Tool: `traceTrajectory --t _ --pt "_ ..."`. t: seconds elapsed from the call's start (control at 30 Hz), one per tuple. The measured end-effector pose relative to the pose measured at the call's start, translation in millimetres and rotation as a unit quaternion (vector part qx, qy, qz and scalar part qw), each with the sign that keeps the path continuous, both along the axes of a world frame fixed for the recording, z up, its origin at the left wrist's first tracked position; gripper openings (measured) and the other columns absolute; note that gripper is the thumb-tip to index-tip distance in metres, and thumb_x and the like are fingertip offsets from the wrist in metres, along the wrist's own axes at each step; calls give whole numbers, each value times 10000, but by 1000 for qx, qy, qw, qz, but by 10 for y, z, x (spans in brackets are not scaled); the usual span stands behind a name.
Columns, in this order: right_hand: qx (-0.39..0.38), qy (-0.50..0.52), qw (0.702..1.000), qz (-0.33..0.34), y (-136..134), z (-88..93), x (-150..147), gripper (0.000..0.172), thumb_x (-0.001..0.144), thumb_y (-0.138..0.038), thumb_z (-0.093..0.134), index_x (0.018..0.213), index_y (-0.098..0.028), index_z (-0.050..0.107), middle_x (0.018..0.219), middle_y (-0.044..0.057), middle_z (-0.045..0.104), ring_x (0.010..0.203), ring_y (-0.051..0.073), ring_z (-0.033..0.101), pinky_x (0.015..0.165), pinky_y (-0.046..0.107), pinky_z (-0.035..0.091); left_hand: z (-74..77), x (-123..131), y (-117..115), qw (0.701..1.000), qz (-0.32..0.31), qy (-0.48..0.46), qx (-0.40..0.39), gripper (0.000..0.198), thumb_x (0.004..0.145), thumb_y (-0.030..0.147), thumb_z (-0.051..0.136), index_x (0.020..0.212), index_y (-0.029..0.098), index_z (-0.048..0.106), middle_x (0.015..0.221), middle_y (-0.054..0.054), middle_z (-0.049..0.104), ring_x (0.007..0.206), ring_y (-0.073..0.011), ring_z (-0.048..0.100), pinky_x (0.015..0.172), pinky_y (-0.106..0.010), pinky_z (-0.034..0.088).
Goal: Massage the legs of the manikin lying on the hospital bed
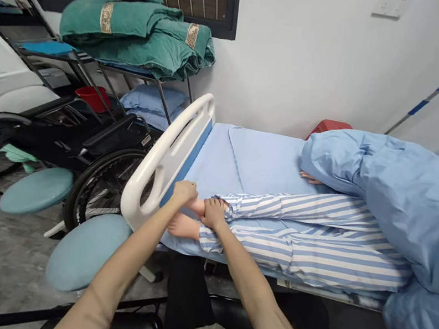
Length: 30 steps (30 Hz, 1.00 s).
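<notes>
From the head camera, looking down: two bare arms reach up from 6 o'clock to a hospital bed with a light blue sheet (263, 155). Below the centre, the bare far foot (196, 205) of a lying figure, person or manikin I cannot tell, rests between the hands. Legs in striped pyjama trousers (314, 253) stretch toward 3 o'clock. There a blue quilt (420, 198) covers the upper body but not the lower legs, apparently so that the feet can be reached; a resting hand (310, 178) peeks from its edge.

The left hand (185, 191), at 8 o'clock, is curled closed over the toe end of the far foot. The right hand (214, 213), at 6 o'clock, wraps around the same foot's ankle, seemingly to steady it. The near foot (185, 227), at 7 o'clock, lies unheld just beside. A white footboard (136, 191), toward 9 o'clock, closes the bed's end, probably as a guard.
</notes>
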State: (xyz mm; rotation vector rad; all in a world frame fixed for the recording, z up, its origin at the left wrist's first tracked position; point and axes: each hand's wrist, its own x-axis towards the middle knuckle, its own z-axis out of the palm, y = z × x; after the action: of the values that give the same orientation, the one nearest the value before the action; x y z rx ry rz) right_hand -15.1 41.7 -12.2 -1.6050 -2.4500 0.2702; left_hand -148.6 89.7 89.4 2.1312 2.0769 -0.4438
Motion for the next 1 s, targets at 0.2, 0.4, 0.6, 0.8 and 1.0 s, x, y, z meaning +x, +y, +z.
traceTrajectory --t 0.2,0.4,0.6,0.8,1.0 --pt "-10 -3 1000 -3 -12 37 -13 495 736 -414 586 1149 -158 489 1163 115 535 1107 263 428 1043 432 193 33 -79 -42 998 43 -34 15 505 818 444 409 1155 113 587 1155 -198 617 1069 -271 593 842 -329 460" --pt "-17 4 1000 -11 -42 106 -24 502 725 -432 599 1133 -154 513 1152 118 547 1098 253 446 1034 419 216 74 -189 -502 995 51 -46 74 505 865 410 344 1229 100 506 1071 -174 649 987 -268 625 785 -326 465" --pt "-27 16 999 -16 -70 160 -4 506 728 -470 596 1108 -142 529 1157 145 552 1093 266 451 1008 418 238 -172 -203 -1375 975 58 -20 213 491 934 341 193 1272 141 487 1115 -173 619 904 -258 638 690 -315 460" --pt "-29 21 999 -23 -162 291 -41 541 740 -482 590 1120 -101 534 1205 213 508 1124 316 422 998 418 261 -216 -202 -1506 968 103 -10 230 472 935 356 203 1219 175 535 1054 -161 650 852 -256 651 673 -332 480" --pt "33 145 989 16 -509 313 -75 432 759 -233 509 1175 -131 460 1212 132 504 1139 233 420 1019 355 301 -1 -227 -1290 984 37 22 174 485 922 311 223 1025 80 636 904 -197 671 876 -293 650 716 -372 479"
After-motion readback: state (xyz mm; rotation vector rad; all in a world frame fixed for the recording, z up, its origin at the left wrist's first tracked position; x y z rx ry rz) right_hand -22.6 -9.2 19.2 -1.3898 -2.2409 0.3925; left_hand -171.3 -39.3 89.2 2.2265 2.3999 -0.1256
